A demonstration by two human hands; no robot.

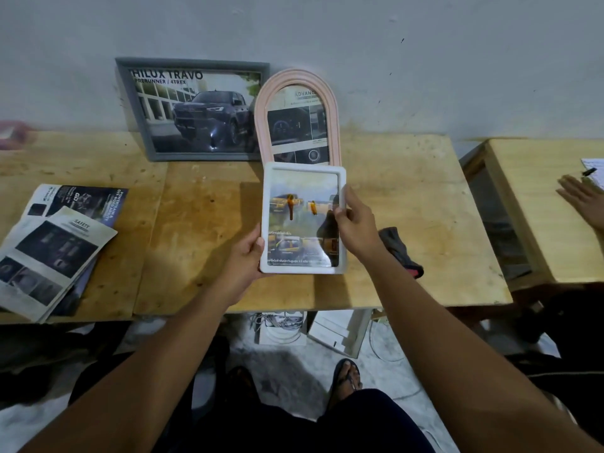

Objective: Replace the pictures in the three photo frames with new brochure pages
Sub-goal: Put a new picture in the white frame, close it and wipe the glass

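Observation:
Both hands hold a white rectangular photo frame above the wooden table, with a brochure page of yellow vehicles showing behind its glass. My left hand grips the frame's lower left corner. On the right edge, my right hand grips it, thumb on the glass. A grey frame with a dark pickup picture leans on the wall behind. Beside it stands a pink arched frame holding a page of car interior shots. Loose brochure pages lie stacked at the table's left.
A dark cloth lies just right of the held frame. Another person's hand rests on a second table at the right, near paper and a pen. Boxes and cables sit on the floor under the table's front edge.

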